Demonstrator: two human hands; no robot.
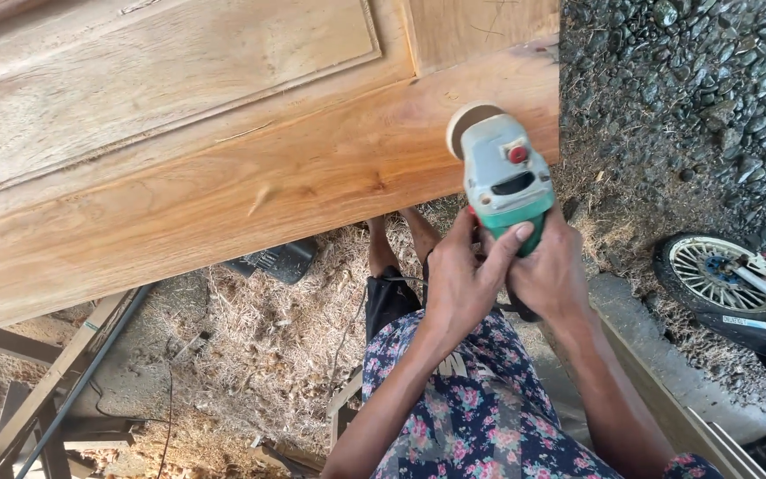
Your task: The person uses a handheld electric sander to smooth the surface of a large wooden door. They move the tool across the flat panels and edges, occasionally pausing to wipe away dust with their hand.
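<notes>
The left hand (463, 279) and the right hand (553, 277) are close together, and both are wrapped tight around the handle of a green and grey sander (503, 177). The left thumb lies across the green part. The round pad of the sander sits at the top, right on the wood of a big wooden door (223, 177) near its lower right corner.

The door lies flat on a stand (46, 390), and the person leans over its long edge. The wood looks smooth and pale brown, with a sunken panel further in. I cannot tell from here which parts are sanded and which are not. I think the work is partly done, because a lot of wood shavings (268, 337) and dust lie on the ground below.

The door ends just to the right of the sander, so the tool is very near that edge. Past it is a gravel floor (684, 80). To the left there is lots of open wood to move along. A bike wheel (711, 270) lies well off to the right. A thin cord runs along the ground under the door.
</notes>
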